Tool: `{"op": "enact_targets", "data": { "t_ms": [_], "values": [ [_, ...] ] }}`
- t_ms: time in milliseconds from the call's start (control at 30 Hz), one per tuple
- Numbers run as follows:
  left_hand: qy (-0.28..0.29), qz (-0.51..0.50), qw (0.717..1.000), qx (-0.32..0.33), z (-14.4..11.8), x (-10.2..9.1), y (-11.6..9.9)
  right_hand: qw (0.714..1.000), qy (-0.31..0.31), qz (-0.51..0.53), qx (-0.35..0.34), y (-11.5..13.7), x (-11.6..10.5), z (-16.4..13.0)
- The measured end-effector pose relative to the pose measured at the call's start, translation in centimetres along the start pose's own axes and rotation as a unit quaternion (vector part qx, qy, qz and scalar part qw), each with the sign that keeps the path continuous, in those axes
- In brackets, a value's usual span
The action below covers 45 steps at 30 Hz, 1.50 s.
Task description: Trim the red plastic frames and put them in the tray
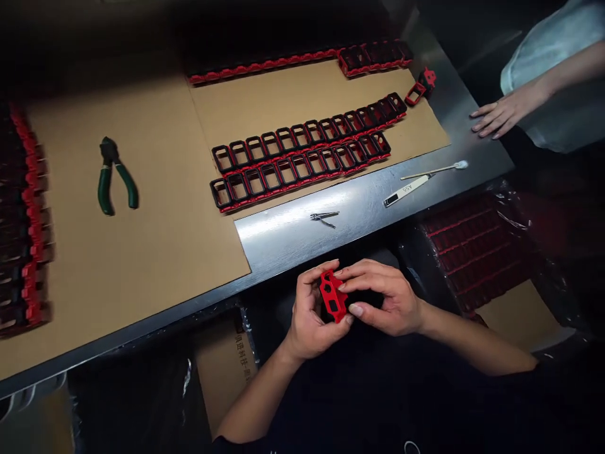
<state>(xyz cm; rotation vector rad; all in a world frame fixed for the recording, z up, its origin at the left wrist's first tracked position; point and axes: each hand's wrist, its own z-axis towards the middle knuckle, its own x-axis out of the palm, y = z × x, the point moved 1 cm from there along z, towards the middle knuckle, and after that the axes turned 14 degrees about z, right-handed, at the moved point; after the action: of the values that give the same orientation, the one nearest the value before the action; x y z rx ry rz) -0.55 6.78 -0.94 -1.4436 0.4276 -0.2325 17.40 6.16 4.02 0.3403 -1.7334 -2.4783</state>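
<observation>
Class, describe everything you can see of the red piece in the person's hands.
The red piece is angular and looks like plastic, with a squarish dark opening near its lower end and a rounder dark hole higher up. It is tilted, held just in front of the worktop's near edge. The left hand grips it; fingers of the right hand appear to touch its other side. Its underside is hidden.

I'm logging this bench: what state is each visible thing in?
Red part: held between left hand and right hand
Green-handled pliers: handles spread
Two central frame rows: side by side
Cotton swab: lying flat
White labelled tool: lying flat
Small metal tool: prongs apart
</observation>
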Motion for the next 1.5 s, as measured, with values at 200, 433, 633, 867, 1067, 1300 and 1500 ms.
{"op": "enact_targets", "data": {
  "t_ms": [200,433,633,867,1067,1300,1500],
  "values": [
    [0.029,0.142,0.985,0.092,0.9,-1.2,-0.6,0.990,-0.064,0.080,0.093,-0.2,0.6,-1.7],
    [-0.021,0.209,0.971,0.109,1.1,-0.7,-0.8,0.982,-0.004,0.137,0.132,-1.3,-0.7,-0.8],
    [-0.070,0.241,0.966,0.059,1.3,0.6,-1.3,0.953,0.084,0.215,0.197,-2.8,-3.2,1.0],
    [-0.053,0.244,0.964,0.089,2.0,1.1,-0.9,0.955,0.050,0.238,0.171,-3.7,-4.1,0.6],
    [-0.043,0.288,0.945,0.151,2.7,1.6,-0.4,0.966,0.004,0.211,0.148,-3.5,-4.6,0.1],
    [-0.085,0.385,0.885,0.249,2.6,1.5,-0.5,0.985,0.007,0.138,0.103,-3.0,-4.7,0.6],
    [-0.065,0.394,0.879,0.261,1.9,0.4,-1.8,0.947,0.024,0.284,0.146,-3.4,-4.0,0.3]
  ]
}}
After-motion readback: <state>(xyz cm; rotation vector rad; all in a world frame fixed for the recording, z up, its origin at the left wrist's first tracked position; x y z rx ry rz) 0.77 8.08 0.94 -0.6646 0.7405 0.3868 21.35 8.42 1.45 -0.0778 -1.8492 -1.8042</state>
